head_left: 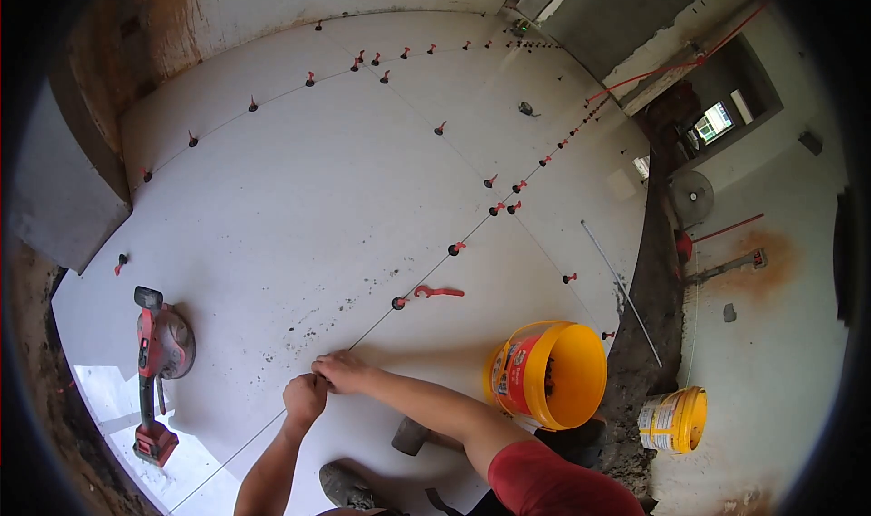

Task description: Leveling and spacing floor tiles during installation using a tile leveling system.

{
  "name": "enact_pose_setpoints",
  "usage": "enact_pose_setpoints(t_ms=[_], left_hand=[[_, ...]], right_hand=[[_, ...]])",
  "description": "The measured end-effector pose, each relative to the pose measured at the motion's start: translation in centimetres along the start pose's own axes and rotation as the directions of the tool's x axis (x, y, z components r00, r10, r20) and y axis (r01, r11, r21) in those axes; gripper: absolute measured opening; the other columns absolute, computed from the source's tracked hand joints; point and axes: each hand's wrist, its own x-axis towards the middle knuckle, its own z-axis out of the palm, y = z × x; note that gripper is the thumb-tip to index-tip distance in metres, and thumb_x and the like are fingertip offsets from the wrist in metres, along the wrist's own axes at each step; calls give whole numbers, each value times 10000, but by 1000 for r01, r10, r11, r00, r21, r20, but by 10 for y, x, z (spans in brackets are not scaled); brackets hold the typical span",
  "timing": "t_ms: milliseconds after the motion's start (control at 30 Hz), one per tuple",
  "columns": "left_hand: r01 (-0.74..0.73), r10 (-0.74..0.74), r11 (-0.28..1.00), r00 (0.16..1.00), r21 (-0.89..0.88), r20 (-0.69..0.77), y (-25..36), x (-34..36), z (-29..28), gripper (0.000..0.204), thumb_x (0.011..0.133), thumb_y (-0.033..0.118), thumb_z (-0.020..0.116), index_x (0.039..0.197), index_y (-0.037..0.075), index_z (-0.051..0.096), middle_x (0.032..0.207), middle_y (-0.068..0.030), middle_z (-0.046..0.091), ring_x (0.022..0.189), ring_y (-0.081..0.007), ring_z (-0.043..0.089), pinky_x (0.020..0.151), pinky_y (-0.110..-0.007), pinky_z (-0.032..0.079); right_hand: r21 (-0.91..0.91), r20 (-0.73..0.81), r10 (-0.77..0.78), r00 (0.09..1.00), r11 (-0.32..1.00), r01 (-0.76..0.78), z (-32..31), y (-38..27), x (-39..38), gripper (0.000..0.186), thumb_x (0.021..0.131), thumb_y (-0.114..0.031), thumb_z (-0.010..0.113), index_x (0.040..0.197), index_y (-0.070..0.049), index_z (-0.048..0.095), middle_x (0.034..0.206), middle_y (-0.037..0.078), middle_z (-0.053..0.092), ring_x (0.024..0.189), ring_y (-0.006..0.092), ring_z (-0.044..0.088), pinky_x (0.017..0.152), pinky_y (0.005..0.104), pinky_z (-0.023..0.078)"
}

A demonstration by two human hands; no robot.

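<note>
Both my hands meet over the thin joint line between large pale floor tiles [236, 235]. My left hand [306, 398] is closed in a fist-like grip at the joint. My right hand [342, 372] touches it from the right, its fingers pressed together. Whatever they pinch is hidden by the fingers. Farther along the joint stand black-and-red tile levelers, the closest one [399, 304] just beyond my right hand. A red hooked wrench [443, 291] lies beside that leveler. Near my right forearm is a dark cylindrical block [410, 436], perhaps a mallet head.
A red-and-black battery suction lifter [168, 344] sits on the left. At right stand a big yellow bucket [579, 371] with dark pieces inside and a smaller yellow bucket [697, 418]. A thin rod [621, 289] lies by the tile edge, along a dark rough strip. My shoe [345, 485] is below.
</note>
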Motion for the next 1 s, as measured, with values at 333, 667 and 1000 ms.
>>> enact_pose_setpoints(t_ms=[333, 667, 1000], left_hand=[[72, -79, 987, 996, -142, -48, 7, -2, 4, 409, 1002, 289, 623, 739, -5, 729, 753, -283, 699, 731, -495, 710, 692, -572, 567], [106, -123, 939, 992, -327, -31, 17, 3, 18, 416, 992, 220, 572, 683, -39, 676, 713, -286, 674, 639, -472, 680, 634, -528, 534], [166, -78, 869, 976, -466, 202, -11, 24, 27, 364, 1052, 199, 512, 811, -25, 666, 624, -86, 627, 491, -145, 565, 461, -359, 437]], right_hand=[[130, 37, -69, 997, 989, 63, -12, 9, 8, 207, 855, -144, 748, 1050, -86, 714, 1025, 133, 760, 983, 364, 742, 858, 509, 585], [-3, -88, -282, 955, 959, 283, -11, 28, -3, 176, 784, -84, 790, 916, -110, 676, 997, 78, 636, 1036, 317, 627, 887, 453, 522], [148, -645, 339, 685, 935, -323, 72, -23, -14, 269, 771, -128, 814, 915, -108, 587, 925, 120, 608, 917, 372, 597, 816, 516, 469]])
